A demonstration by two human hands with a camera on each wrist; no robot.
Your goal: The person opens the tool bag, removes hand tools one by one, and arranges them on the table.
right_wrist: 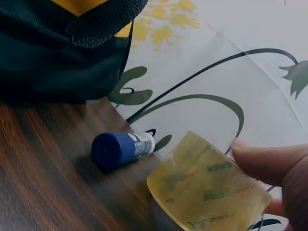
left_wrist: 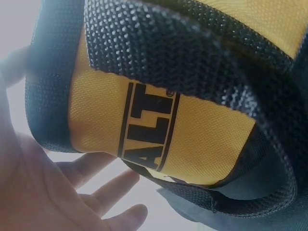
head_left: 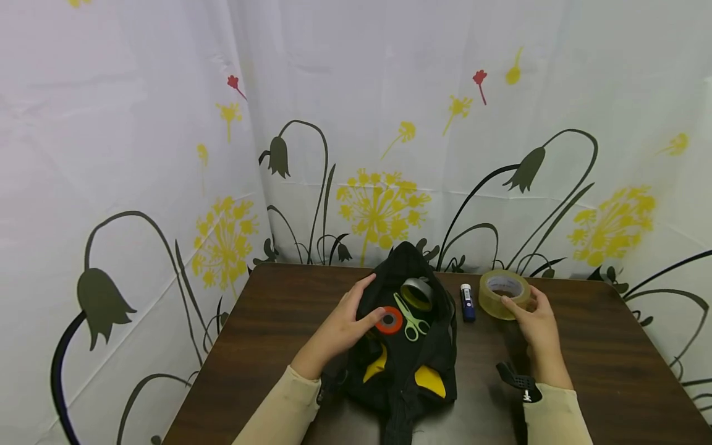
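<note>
An open black and yellow tool bag (head_left: 400, 383) stands on the table, its lettering facing the left wrist view. Inside it I see light green scissors (head_left: 411, 322), a silver-grey tape roll (head_left: 417, 290) and a red-rimmed tape roll (head_left: 389, 321). My left hand (head_left: 342, 327) rests along the bag's left side, thumb over the opening near the red-rimmed roll, fingers extended and spread in the left wrist view. To the right, my right hand (head_left: 536, 327) pinches a wide roll of clear packing tape (right_wrist: 207, 187) between thumb and fingers.
A blue glue stick (head_left: 467, 303) with a white end stands between the bag and the packing tape. Dark wood table (head_left: 606, 346) extends to both sides. Behind its far edge hangs a white flowered cloth (head_left: 356, 80). A black strap (head_left: 399, 414) crosses the bag's near side.
</note>
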